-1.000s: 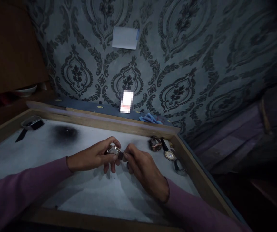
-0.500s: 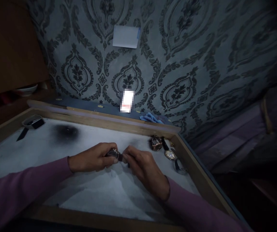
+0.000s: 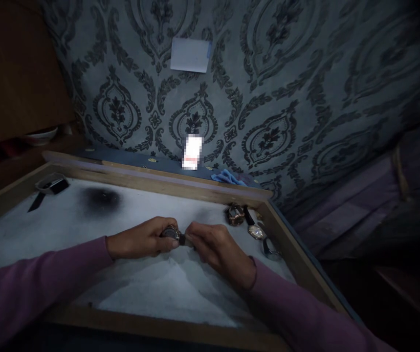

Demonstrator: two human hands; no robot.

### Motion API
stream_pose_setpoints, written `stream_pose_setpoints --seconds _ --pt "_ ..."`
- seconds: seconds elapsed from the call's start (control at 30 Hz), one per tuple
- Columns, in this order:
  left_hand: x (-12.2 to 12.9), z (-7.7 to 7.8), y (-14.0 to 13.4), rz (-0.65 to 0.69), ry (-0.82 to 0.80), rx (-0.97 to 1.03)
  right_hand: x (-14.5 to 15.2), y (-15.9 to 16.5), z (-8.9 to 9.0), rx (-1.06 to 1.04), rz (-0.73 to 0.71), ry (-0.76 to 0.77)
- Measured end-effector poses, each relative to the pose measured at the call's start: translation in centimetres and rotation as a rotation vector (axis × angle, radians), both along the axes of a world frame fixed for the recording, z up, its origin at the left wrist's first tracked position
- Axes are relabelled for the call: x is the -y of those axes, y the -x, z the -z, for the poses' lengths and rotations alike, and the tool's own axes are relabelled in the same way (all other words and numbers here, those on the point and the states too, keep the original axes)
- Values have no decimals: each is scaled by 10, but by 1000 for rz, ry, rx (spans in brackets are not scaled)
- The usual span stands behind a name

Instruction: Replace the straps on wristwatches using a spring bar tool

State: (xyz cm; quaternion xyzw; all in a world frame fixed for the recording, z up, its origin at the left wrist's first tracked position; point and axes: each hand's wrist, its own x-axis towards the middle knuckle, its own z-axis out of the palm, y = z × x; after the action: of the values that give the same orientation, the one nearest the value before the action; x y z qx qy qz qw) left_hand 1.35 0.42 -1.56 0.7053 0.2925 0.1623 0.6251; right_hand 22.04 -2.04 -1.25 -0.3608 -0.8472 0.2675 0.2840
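A wristwatch (image 3: 171, 233) with a dark round face is held over the middle of the white surface. My left hand (image 3: 145, 238) grips its case, thumb along the lower edge and fingers round the upper side. On the right, my right hand (image 3: 217, 247) pinches the dark strap (image 3: 182, 239) close to the case. Its fingertips hide the rest of the strap, and I cannot make out whether they hold anything else.
Several watches lie at the right side, among them a rose-gold one (image 3: 235, 215) and a gold-faced one (image 3: 256, 231). A clear container (image 3: 50, 183) sits far left. A raised wooden rim (image 3: 151, 182) surrounds the white surface; behind it lie a blue cloth (image 3: 228, 177) and a bright, pixelated upright object (image 3: 192, 151).
Both hands stay on the watch in nearly the same place. The right hand's fingers have shifted slightly at the strap, and the camera view has moved a little.
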Motion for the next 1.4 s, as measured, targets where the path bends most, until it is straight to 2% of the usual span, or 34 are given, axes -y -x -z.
stream_pose_setpoints --seconds 0.13,0.23,0.3,0.37,0.43,0.5,0.67,0.77,1.03,1.4 --pt "0 1 -1 -65 -296 -77 -2 1 1 -78 19 174" --pt "1 2 -2 -101 -428 -89 -1 1 2 -35 32 66" --pt "2 3 -3 -108 -367 -54 0 0 2 12 20 -41" --pt "3 4 -4 -91 -200 -10 1 0 2 44 -8 -94" --pt "3 4 -4 -56 -19 23 1 -1 1 48 -33 -91" --pt "3 4 -4 -35 73 35 -1 -2 0 27 -46 -26" --pt "3 5 -5 -48 -6 34 -4 -3 1 -78 -33 213" --pt "1 7 -6 -80 -47 51 -5 -3 3 -135 8 278" --pt "1 8 -7 -95 -97 78 -4 0 5 -184 75 338" --pt "-1 10 -7 -91 20 154 -3 0 6 -218 91 251"
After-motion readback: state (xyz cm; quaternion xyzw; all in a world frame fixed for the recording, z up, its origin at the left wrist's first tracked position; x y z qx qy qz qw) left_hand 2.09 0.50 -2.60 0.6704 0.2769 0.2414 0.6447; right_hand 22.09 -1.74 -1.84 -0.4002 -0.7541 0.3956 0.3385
